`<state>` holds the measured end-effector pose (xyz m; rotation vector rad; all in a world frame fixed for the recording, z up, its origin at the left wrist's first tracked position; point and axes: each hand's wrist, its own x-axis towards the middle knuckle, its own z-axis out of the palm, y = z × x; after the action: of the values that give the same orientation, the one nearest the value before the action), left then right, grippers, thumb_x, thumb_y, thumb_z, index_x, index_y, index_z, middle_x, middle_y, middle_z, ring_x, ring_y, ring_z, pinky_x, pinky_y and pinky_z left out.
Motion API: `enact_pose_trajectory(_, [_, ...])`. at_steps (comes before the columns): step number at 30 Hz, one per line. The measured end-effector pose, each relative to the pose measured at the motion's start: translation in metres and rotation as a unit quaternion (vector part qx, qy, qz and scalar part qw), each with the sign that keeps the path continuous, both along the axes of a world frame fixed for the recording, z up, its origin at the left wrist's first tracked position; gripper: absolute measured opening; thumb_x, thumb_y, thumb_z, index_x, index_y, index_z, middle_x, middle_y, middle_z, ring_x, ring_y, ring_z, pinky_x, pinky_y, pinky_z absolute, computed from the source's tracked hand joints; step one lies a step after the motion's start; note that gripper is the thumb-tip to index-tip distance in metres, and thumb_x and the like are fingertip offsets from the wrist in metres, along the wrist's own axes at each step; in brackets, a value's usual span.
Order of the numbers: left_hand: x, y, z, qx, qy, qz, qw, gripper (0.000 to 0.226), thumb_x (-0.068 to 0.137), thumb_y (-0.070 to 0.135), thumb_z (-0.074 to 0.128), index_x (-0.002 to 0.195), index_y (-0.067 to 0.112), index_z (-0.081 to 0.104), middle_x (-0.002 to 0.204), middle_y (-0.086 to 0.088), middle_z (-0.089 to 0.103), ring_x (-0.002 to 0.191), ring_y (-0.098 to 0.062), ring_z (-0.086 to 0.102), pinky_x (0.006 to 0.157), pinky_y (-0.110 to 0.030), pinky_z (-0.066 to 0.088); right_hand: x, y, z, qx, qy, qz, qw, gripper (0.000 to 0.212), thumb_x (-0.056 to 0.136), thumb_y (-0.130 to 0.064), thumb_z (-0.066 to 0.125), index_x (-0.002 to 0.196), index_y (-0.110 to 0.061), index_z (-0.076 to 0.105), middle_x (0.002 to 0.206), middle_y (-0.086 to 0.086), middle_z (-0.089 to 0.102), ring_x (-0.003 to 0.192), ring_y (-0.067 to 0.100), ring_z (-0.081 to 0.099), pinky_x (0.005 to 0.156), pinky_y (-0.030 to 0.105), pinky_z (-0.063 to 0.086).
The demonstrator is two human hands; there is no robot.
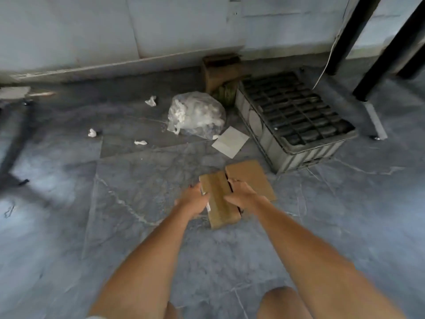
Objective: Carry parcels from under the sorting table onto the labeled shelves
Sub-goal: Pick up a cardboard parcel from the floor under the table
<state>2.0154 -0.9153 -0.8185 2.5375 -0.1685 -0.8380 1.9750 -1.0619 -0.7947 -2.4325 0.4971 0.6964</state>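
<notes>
Now your left hand (195,199) and right hand (241,194) clasp the box (218,199) between them; stiff, probably light, so hold its sides.

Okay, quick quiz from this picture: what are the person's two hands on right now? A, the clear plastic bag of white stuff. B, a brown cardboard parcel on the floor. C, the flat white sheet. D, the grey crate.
B: the left hand and right hand grip opposite sides of the brown cardboard parcel, while the bag, crate and sheet lie untouched farther away.
</notes>
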Motion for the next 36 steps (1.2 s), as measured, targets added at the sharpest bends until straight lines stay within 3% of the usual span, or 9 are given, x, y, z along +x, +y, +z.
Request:
enact_pose_trajectory(4, [0.024,-0.018,-0.080,-0.070,0.062,0.086,0.992,0.064,0.091,0.038,0.045,0.149,0.017,0.027,0.135,-0.023,0.054,0.121,-0.039,0.055,0.101,-0.045,0.046,0.022,-0.009,-0.075,0.001,0.017,-0.014,1.000,0.065,0.089,-0.016,0.050,0.147,-0.004,0.024,0.148,0.018,0.037,0.134,0.032,0.040,0.104,0.036,0.039])
enact_pose_trajectory(7, [0.028,-0.024,-0.110,-0.083,0.098,0.125,0.984,0.064,0.093,0.036,0.043,0.151,0.016,0.022,0.140,-0.022,0.050,0.124,-0.038,0.053,0.100,-0.041,0.045,0.031,-0.010,-0.106,0.021,0.038,-0.023,0.999,0.071,0.091,-0.017,0.048,0.152,-0.007,0.012,0.155,0.015,0.026,0.139,0.031,0.034,0.106,0.036,0.036])
enact_pose_trajectory(10, [0.020,-0.030,-0.125,-0.101,0.134,0.161,0.973,0.060,0.093,0.029,0.048,0.147,0.011,0.030,0.140,-0.020,0.050,0.125,-0.035,0.051,0.101,-0.039,0.045,0.033,-0.008,-0.121,0.021,0.044,-0.024,0.999,0.073,0.089,-0.019,0.049,0.150,-0.004,0.012,0.149,0.019,0.034,0.135,0.033,0.038,0.105,0.037,0.038])
enact_pose_trajectory(13, [0.027,-0.035,-0.179,-0.154,0.172,0.177,0.957,0.074,0.074,0.038,0.059,0.140,0.011,0.041,0.129,-0.012,0.059,0.116,-0.033,0.059,0.102,-0.041,0.048,0.034,-0.008,-0.129,0.022,0.042,-0.030,0.998,0.072,0.088,-0.022,0.050,0.149,-0.004,0.016,0.138,0.020,0.046,0.127,0.034,0.046,0.098,0.037,0.042])
enact_pose_trajectory(16, [0.047,-0.039,-0.254,-0.167,0.187,0.205,0.946,0.084,0.053,0.048,0.056,0.131,0.015,0.053,0.112,-0.011,0.068,0.098,-0.029,0.068,0.090,-0.047,0.056,0.038,-0.010,-0.132,0.027,0.037,-0.044,0.998,0.070,0.090,-0.024,0.049,0.148,-0.003,0.018,0.133,0.019,0.048,0.121,0.033,0.050,0.089,0.034,0.043])
enact_pose_trajectory(20, [0.026,-0.041,-0.155,-0.177,0.180,0.230,0.940,0.052,0.086,0.035,0.050,0.131,0.009,0.050,0.125,-0.018,0.059,0.113,-0.033,0.059,0.088,-0.034,0.049,0.039,-0.010,-0.137,0.032,0.047,-0.069,0.996,0.072,0.093,-0.024,0.047,0.149,0.000,0.009,0.140,0.018,0.044,0.125,0.032,0.048,0.092,0.032,0.043])
enact_pose_trajectory(25, [0.016,-0.032,-0.101,-0.152,0.162,0.239,0.945,0.041,0.093,0.031,0.046,0.127,0.009,0.054,0.129,-0.019,0.057,0.117,-0.034,0.055,0.096,-0.040,0.047,0.030,-0.002,-0.108,0.048,0.034,-0.100,0.993,0.077,0.088,-0.026,0.050,0.150,-0.005,0.011,0.142,0.018,0.043,0.127,0.034,0.047,0.100,0.038,0.044])
enact_pose_trajectory(28, [0.009,-0.020,-0.047,-0.151,0.139,0.218,0.954,0.043,0.093,0.029,0.047,0.133,0.013,0.050,0.132,-0.014,0.056,0.120,-0.032,0.054,0.102,-0.039,0.045,0.020,0.007,-0.055,0.049,0.014,-0.106,0.993,0.066,0.086,-0.026,0.052,0.143,-0.012,0.024,0.136,0.017,0.048,0.122,0.036,0.050,0.096,0.038,0.045])
enact_pose_trajectory(36, [-0.013,-0.005,0.164,-0.169,0.122,0.201,0.957,0.053,0.094,0.024,0.047,0.146,0.014,0.038,0.144,-0.012,0.048,0.129,-0.031,0.048,0.108,-0.036,0.039,-0.010,0.020,0.151,0.053,-0.010,-0.122,0.991,0.065,0.088,-0.024,0.053,0.145,-0.015,0.023,0.139,0.018,0.041,0.125,0.036,0.047,0.098,0.037,0.042])
